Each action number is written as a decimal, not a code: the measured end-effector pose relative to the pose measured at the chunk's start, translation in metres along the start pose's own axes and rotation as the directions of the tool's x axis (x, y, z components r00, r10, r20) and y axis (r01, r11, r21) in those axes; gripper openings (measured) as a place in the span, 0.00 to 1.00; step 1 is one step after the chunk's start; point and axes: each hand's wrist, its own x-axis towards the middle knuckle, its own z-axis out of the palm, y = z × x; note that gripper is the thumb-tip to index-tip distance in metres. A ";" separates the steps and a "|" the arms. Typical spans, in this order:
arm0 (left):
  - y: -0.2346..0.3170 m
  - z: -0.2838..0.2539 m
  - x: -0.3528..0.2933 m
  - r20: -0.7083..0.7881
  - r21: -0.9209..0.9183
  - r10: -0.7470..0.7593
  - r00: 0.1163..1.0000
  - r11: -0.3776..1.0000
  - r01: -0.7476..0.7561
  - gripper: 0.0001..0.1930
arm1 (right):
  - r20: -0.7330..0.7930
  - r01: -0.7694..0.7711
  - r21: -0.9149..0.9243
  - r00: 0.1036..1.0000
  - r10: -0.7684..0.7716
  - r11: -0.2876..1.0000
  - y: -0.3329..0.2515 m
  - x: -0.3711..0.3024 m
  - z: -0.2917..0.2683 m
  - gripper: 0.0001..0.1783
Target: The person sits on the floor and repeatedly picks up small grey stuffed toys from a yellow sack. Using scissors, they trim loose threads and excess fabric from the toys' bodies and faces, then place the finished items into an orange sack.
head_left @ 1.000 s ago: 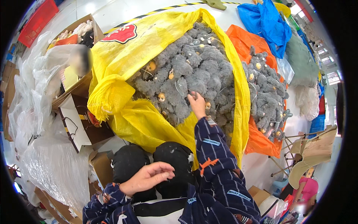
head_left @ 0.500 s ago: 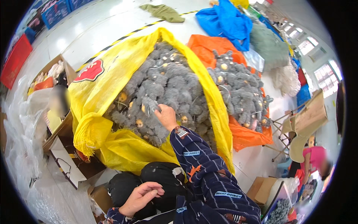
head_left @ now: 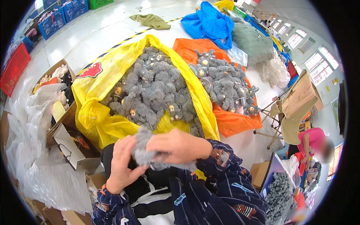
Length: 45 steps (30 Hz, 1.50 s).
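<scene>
Head: fluffy grey plush toy point(head_left: 141, 143)

Fluffy grey plush point(head_left: 141, 144) — partly hidden

The left hand point(head_left: 120, 165) stands nearly upright, fingers point(head_left: 123, 146) pointing far, thumb point(head_left: 138, 172) angled right, the two curved in a holding pose. The right hand point(head_left: 180, 145) lies crosswise just beside it, back upward, fingertips turned left and bent into a grip. The left forearm point(head_left: 110, 208) rises from the near left; the right forearm point(head_left: 230, 180) slants in from the near right, its wrist bent leftward.
</scene>
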 end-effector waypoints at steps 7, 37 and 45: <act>0.005 0.018 -0.058 0.267 -0.670 -0.565 0.781 0.474 0.571 0.13 | 0.191 -0.595 0.567 0.767 0.612 0.569 0.007 0.000 0.041 0.13; -0.025 0.074 -0.138 0.421 -0.571 -0.510 0.750 0.493 0.656 0.22 | -0.487 -0.424 0.443 0.626 0.609 0.790 0.026 -0.046 0.082 0.19; -0.037 0.081 -0.134 0.503 -0.597 -0.527 0.685 0.361 0.717 0.16 | -0.440 -0.333 0.231 0.802 0.404 0.914 0.026 -0.010 0.139 0.12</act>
